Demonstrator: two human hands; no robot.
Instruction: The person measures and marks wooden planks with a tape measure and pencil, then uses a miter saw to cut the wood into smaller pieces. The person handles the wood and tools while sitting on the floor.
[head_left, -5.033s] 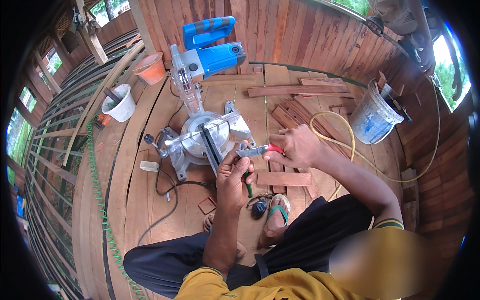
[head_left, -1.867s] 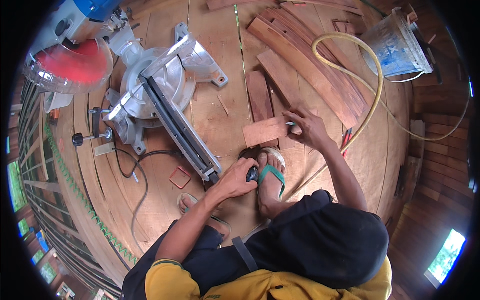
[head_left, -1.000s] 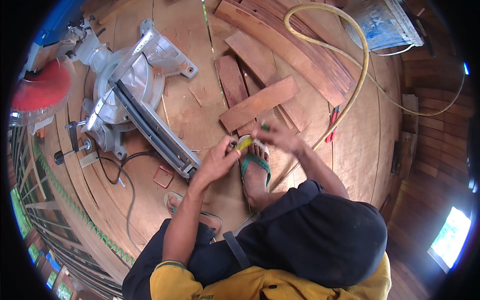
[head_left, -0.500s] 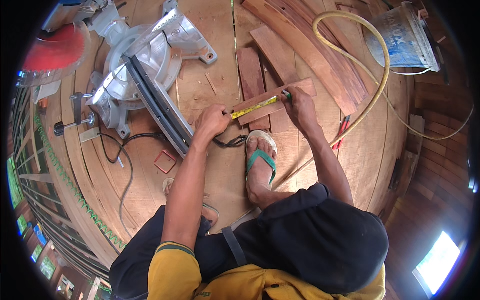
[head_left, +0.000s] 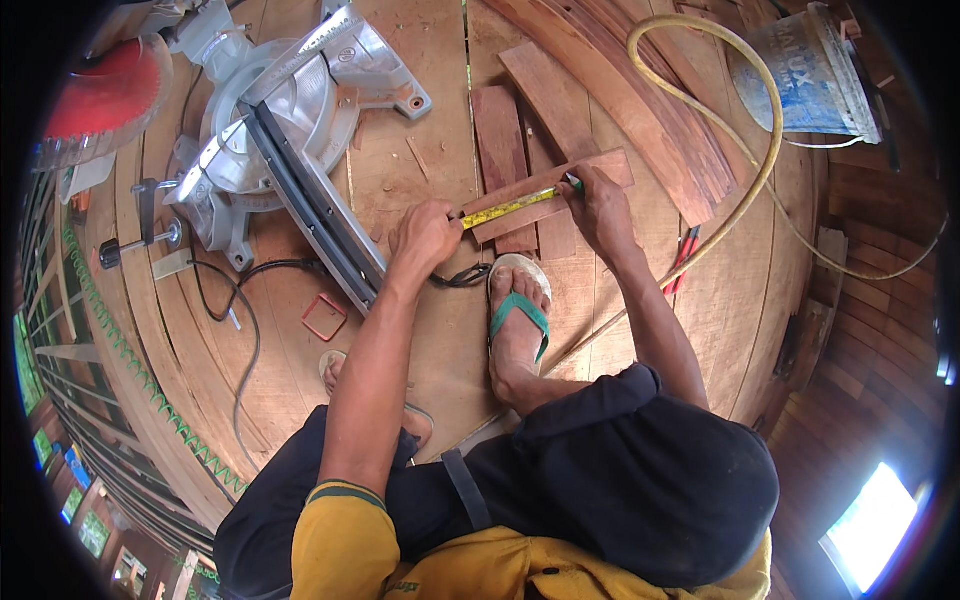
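A yellow measuring tape point(head_left: 508, 208) is stretched over a short reddish board point(head_left: 512, 221), which is laid across other boards on the plank floor point(head_left: 430, 400). By the left hand point(head_left: 428, 235), one end is held in a closed grip, the case mostly hidden; by the right hand point(head_left: 603, 212), the other end is pinched, beside a small green-tipped item point(head_left: 574, 183). Compared with a second ago, the hands are set wider apart and the tape is drawn out straight, so the board seemingly is being measured.
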